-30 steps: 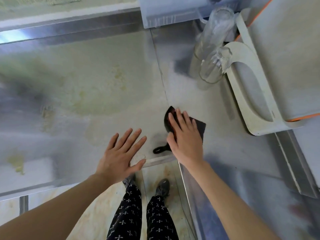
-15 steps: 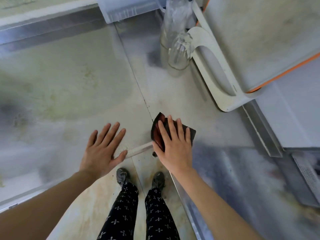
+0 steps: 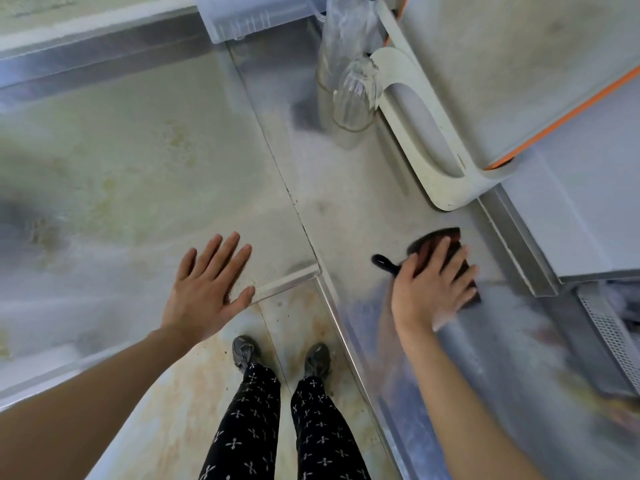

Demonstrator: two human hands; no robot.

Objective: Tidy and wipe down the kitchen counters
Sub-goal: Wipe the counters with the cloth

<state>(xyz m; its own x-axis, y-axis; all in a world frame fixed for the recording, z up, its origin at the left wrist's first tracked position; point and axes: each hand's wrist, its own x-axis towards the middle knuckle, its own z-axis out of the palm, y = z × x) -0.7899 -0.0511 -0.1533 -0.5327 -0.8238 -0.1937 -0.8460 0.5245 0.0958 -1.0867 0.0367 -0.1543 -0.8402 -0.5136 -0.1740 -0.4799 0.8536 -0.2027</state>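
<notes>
A dark cloth (image 3: 438, 241) with a black loop lies on the steel counter (image 3: 349, 202) at the right. My right hand (image 3: 433, 289) presses flat on the cloth with straight fingers and is blurred by motion. My left hand (image 3: 207, 289) rests flat with spread fingers on the stained left counter (image 3: 138, 150), its thumb at the inner corner edge. Most of the cloth is hidden under my right hand.
Two clear glasses (image 3: 353, 95) stand upside down at the back, beside a white board stand (image 3: 426, 143) holding an orange-edged board (image 3: 519, 64). A clear plastic box (image 3: 249, 19) sits at the back. A raised steel ledge (image 3: 519, 244) borders the right counter. My legs stand in the corner gap.
My right hand has slid the cloth rightward along the right counter, away from the corner. My left hand has stayed flat on the left counter.
</notes>
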